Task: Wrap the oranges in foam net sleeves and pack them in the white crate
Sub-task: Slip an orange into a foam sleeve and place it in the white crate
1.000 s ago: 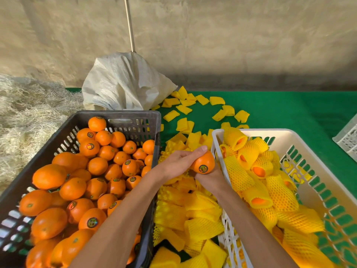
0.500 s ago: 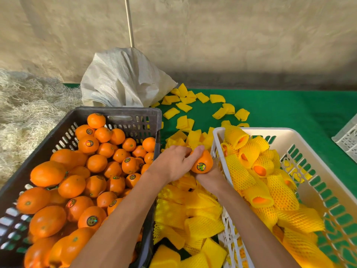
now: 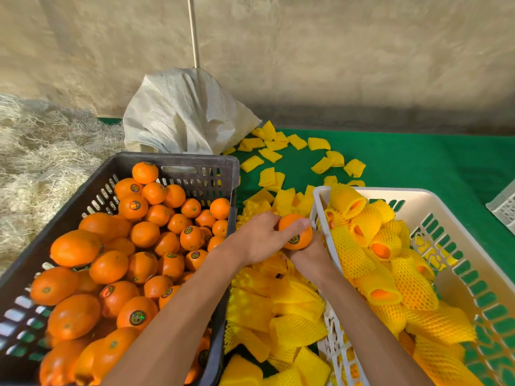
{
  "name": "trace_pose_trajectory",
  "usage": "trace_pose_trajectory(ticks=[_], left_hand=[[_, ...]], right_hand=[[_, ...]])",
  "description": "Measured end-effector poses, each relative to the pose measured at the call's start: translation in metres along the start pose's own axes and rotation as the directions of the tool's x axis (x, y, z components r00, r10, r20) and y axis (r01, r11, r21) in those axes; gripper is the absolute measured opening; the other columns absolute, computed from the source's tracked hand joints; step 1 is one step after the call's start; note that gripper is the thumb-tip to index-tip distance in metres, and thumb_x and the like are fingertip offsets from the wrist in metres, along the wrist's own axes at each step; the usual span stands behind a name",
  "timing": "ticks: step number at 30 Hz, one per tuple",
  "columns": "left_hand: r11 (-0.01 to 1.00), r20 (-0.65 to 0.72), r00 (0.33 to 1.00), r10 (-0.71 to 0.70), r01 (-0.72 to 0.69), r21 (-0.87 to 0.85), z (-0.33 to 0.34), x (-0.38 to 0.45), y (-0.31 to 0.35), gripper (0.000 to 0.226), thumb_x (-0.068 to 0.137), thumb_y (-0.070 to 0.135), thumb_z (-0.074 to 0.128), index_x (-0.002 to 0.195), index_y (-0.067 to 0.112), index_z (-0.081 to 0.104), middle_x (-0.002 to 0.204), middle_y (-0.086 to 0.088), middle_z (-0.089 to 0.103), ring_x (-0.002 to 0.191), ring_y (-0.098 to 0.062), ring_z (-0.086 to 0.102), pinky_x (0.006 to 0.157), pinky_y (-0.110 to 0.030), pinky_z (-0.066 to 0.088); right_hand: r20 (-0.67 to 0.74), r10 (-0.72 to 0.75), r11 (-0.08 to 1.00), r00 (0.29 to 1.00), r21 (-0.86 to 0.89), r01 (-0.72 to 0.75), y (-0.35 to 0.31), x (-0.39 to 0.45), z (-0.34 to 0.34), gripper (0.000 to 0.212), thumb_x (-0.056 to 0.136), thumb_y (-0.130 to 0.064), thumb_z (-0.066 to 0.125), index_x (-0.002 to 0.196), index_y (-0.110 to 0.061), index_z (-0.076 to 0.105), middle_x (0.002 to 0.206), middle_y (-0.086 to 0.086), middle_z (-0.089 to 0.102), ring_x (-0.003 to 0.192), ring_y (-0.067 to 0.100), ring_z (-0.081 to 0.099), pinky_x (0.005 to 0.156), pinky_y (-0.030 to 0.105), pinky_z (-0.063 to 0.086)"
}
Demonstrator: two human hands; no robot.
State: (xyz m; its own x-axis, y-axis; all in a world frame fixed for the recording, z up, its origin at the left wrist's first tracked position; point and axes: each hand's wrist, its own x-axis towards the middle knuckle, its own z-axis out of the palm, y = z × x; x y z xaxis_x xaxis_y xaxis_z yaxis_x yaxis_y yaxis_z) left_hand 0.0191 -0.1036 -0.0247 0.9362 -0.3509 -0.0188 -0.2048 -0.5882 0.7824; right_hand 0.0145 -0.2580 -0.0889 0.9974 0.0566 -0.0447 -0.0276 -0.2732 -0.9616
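Note:
A bare orange [image 3: 298, 237] with a round sticker is held between the two crates, just left of the white crate's rim [image 3: 390, 191]. My left hand [image 3: 257, 238] grips it from above, thumb across its top. My right hand [image 3: 310, 256] cups it from beneath, its fingers hidden under the fruit. Below the hands lies a pile of yellow foam net sleeves [image 3: 292, 310]. The white crate holds several oranges wrapped in yellow sleeves [image 3: 386, 246]. A black crate [image 3: 178, 158] on the left is full of unwrapped oranges [image 3: 145, 234].
Loose flat sleeves [image 3: 267, 155] are scattered over the green cloth [image 3: 418, 162] behind the crates. A white woven sack [image 3: 181, 115] and a thin pole [image 3: 193, 32] stand at the back. Straw [image 3: 41, 162] is heaped on the left. Another white crate's corner [image 3: 505, 204] shows at the right edge.
My left hand has closed further over the top of the orange. The orange and my right hand stay in about the same spot between the crates.

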Motion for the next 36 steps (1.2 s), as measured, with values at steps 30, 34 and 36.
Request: trace_pose_trajectory(ticks=[30,34,36], left_hand=[[0.944,-0.516,0.856,-0.027,0.192,0.269,0.003,0.006,0.005,0.061,0.080,0.073,0.066,0.117,0.026,0.052,0.110,0.003,0.044,0.094,-0.022,0.057,0.069,-0.038,0.054],[0.936,-0.643,0.765,-0.034,0.250,0.248,0.003,0.011,0.010,0.066,0.078,0.071,0.068,0.113,0.023,0.039,0.109,0.002,0.050,0.089,-0.027,0.064,0.057,-0.033,0.043],[0.948,-0.663,0.743,-0.090,0.267,0.170,0.002,0.012,0.013,0.078,0.076,0.074,0.067,0.125,0.021,0.036,0.121,0.000,0.057,0.095,-0.029,0.067,0.063,-0.035,0.049]], right_hand=[[-0.129,-0.235,0.972,0.963,-0.054,0.229,-0.021,-0.009,-0.005,0.046,0.098,-0.017,0.065,0.135,-0.043,0.056,0.126,-0.010,0.066,0.096,0.011,0.069,0.073,0.031,0.061],[-0.115,-0.300,0.953,0.947,0.007,0.303,-0.030,-0.016,0.001,0.058,0.093,-0.019,0.069,0.140,-0.046,0.048,0.114,-0.020,0.066,0.084,0.005,0.066,0.064,0.032,0.059],[-0.150,-0.295,0.949,0.944,0.065,0.307,-0.035,-0.018,0.001,0.067,0.088,-0.027,0.071,0.145,-0.048,0.042,0.136,-0.018,0.058,0.119,0.008,0.063,0.090,0.040,0.061]])
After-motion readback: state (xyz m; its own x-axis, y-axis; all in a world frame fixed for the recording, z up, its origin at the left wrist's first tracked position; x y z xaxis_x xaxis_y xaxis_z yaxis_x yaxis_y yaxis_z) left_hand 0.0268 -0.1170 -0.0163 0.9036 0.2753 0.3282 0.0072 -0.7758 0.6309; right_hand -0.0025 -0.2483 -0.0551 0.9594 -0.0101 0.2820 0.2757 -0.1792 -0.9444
